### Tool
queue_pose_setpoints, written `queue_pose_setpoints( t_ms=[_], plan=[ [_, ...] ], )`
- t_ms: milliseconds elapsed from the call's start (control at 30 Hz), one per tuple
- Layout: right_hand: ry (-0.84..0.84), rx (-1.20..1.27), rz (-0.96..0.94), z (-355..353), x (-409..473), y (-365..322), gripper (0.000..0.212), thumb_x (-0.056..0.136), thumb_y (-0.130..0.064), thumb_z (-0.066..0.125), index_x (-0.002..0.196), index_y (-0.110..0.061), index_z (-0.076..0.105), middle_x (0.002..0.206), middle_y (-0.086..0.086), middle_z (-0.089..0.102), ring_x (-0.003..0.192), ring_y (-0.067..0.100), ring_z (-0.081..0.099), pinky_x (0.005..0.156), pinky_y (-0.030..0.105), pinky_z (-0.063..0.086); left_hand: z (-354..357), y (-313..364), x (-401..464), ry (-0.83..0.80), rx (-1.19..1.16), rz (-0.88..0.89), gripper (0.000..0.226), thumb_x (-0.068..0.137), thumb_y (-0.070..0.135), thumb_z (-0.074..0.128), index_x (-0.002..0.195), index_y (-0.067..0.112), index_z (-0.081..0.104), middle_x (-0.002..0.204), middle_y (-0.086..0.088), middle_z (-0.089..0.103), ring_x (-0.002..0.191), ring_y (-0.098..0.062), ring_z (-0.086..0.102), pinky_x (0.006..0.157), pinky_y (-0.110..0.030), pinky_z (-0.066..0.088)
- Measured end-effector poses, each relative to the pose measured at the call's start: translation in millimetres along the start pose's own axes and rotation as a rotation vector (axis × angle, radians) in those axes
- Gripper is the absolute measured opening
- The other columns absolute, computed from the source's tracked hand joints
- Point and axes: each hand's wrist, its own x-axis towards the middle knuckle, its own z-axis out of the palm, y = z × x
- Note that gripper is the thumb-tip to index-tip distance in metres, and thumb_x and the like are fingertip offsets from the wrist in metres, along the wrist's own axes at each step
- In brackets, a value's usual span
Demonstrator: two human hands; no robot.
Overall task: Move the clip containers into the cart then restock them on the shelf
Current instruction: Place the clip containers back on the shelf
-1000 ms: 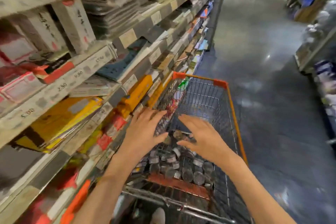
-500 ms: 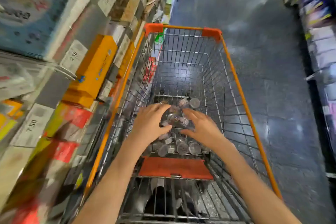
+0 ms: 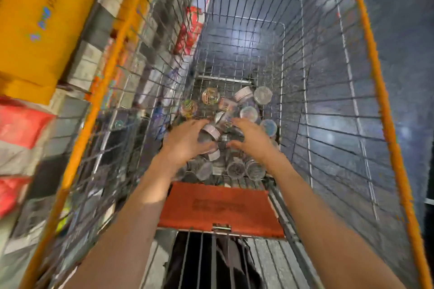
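Several small round clear clip containers (image 3: 249,113) lie in a heap on the floor of the wire cart (image 3: 366,37), near its handle end. Both my hands reach down into the heap. My left hand (image 3: 185,142) curls its fingers round containers at the pile's left side. My right hand (image 3: 252,137) does the same from the right, so a small cluster of containers (image 3: 212,131) sits gripped between the two. More containers lie under and in front of my wrists, partly hidden.
The cart has orange rims and an orange child-seat flap (image 3: 220,209) near me. Shelves (image 3: 94,30) with yellow boxes (image 3: 35,30) and red packs (image 3: 21,124) run close along the cart's left side. Dark tiled aisle floor (image 3: 404,19) lies to the right.
My head has tilted down and closer over the cart. Both hands have sunk deeper into the pile and closed round a cluster of containers.
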Motion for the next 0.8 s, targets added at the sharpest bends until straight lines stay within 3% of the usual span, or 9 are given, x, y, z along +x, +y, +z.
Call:
queue_pose_setpoints(
  t_ms=[133,333,533,633,800],
  plan=[
    [0.036,0.011,0.014,15,27,15,0.069,0.086,-0.032,0.065,0.144,-0.015,0.032,0.145,0.006,0.039,0.132,0.022,0.036,0.102,0.030,0.031,12,-7,19,-0.008,-0.033,-0.015,0.069,0.085,0.046,0.061,0.143,0.020,0.033,0.144,-0.005,0.040,0.131,-0.023,0.038,0.101,-0.032,0.033],
    [0.054,0.039,0.038,38,54,25,0.073,0.084,-0.033,0.067,0.145,-0.015,0.030,0.139,0.007,0.042,0.125,0.026,0.042,0.097,0.040,0.043,21,-22,24,0.000,-0.090,-0.033,0.068,0.086,0.043,0.062,0.144,0.022,0.034,0.144,-0.004,0.039,0.129,-0.021,0.040,0.101,-0.034,0.035],
    [0.099,0.050,0.044,43,71,23,0.068,0.081,-0.032,0.070,0.138,-0.015,0.036,0.128,0.007,0.052,0.112,0.024,0.053,0.091,0.041,0.048,30,-39,24,-0.018,-0.130,-0.111,0.067,0.084,0.043,0.064,0.141,0.023,0.037,0.137,-0.008,0.044,0.122,-0.024,0.046,0.099,-0.037,0.040],
    [0.103,0.106,0.057,42,70,22,0.066,0.080,-0.027,0.072,0.135,-0.016,0.038,0.123,0.007,0.053,0.105,0.022,0.056,0.089,0.035,0.048,37,-40,22,-0.051,-0.199,-0.128,0.069,0.083,0.044,0.064,0.142,0.022,0.035,0.140,-0.008,0.042,0.125,-0.024,0.043,0.101,-0.038,0.038],
    [0.011,0.119,0.016,34,59,19,0.081,0.074,-0.020,0.077,0.141,-0.013,0.033,0.118,0.012,0.053,0.103,0.026,0.054,0.082,0.030,0.041,47,-35,17,-0.091,-0.382,-0.138,0.069,0.083,0.045,0.063,0.141,0.021,0.036,0.143,-0.004,0.041,0.128,-0.019,0.042,0.099,-0.031,0.036]
  ],
)
